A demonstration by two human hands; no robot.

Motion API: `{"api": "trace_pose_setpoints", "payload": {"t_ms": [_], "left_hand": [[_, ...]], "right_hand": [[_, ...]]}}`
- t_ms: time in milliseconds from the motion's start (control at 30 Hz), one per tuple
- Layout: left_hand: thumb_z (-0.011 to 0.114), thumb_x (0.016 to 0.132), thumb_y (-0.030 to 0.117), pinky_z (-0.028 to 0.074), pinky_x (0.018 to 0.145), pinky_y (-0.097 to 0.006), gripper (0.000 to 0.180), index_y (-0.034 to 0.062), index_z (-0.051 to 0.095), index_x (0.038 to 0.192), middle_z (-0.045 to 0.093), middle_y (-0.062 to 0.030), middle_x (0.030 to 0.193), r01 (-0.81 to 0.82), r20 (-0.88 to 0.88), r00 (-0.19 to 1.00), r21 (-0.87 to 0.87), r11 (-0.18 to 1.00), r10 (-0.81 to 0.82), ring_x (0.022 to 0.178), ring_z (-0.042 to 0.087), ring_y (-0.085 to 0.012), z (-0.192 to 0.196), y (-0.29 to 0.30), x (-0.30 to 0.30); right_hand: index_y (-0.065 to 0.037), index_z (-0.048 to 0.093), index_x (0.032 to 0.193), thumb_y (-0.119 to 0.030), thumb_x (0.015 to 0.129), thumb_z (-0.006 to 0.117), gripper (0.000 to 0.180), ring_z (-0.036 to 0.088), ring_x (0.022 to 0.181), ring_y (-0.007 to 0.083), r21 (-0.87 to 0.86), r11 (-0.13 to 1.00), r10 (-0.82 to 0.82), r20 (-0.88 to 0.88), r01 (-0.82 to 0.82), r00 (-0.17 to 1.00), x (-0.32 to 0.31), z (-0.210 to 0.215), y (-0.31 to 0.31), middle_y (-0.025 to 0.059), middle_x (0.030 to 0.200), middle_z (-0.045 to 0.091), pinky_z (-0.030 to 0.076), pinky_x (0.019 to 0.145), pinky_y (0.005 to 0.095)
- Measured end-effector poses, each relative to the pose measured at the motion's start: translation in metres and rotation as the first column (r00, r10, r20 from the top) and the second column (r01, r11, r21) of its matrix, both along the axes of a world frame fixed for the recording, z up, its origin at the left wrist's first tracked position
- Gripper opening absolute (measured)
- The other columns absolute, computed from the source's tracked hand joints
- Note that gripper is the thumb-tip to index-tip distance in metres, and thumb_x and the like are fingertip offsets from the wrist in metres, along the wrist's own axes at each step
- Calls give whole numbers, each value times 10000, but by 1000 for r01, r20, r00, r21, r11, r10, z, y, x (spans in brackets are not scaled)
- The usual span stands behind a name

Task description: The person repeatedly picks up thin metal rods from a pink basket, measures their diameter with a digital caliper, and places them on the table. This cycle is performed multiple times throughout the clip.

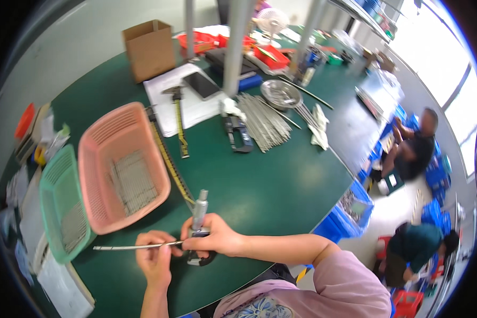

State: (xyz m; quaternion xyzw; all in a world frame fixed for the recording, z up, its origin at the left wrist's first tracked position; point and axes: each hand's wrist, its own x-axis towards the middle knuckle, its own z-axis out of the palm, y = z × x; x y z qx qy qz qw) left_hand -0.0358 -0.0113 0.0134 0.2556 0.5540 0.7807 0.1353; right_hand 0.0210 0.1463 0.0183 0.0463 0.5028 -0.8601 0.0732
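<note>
My left hand (pixel 155 259) pinches a thin metal strip (pixel 116 247) that sticks out to the left over the green table. My right hand (pixel 217 237) is closed round a micrometer (pixel 200 209), its silver thimble pointing up and its dark frame partly showing below the fingers. The strip's right end reaches the micrometer at my right fingertips; whether it sits between the measuring faces is hidden. Left of my hands stands a pink basket (pixel 98 138) with many thin metal pieces inside. Beside it a green basket (pixel 50 183) holds similar pieces.
A steel ruler (pixel 169 159) lies along the pink basket. Farther back are a caliper (pixel 179 122), a phone (pixel 201 85), a second micrometer (pixel 237 135), a fan of metal strips (pixel 262 123) and a cardboard box (pixel 149 52). A blue-lined bin (pixel 350 214) stands by the table's right edge; two people work beyond.
</note>
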Motion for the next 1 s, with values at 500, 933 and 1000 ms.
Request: {"api": "trace_pose_setpoints", "payload": {"t_ms": [500, 933, 1000], "left_hand": [[535, 821, 97, 405, 590, -262, 166, 30, 399, 888, 505, -119, 885, -17, 10, 1000, -144, 989, 19, 689, 481, -180, 9, 0, 16], [586, 764, 75, 463, 544, -256, 210, 52, 406, 869, 525, -108, 772, -3, 228, 973, -136, 991, 35, 682, 568, -188, -11, 4, 11], [559, 786, 53, 505, 601, -284, 205, 50, 388, 899, 530, -125, 798, 51, 271, 962, -80, 995, -28, 747, 580, -216, -4, 5, 11]], "right_hand": [[0, 510, 634, -118, 663, 625, 167, 522, 527, 113, 27, 990, -133, -152, 139, 979, 7, 5, -5, 58, 594, 542, 426, 477, 244], [9, 568, 760, -598, 819, 280, 675, 424, 333, 139, -141, 974, -151, 173, 176, 973, -10, 1, 24, 107, 603, 577, 327, 323, 235], [27, 544, 782, -581, 835, 203, 699, 429, 342, 167, -234, 961, -102, 195, 148, 975, -16, 6, 28, 142, 607, 568, 345, 337, 252]]}}
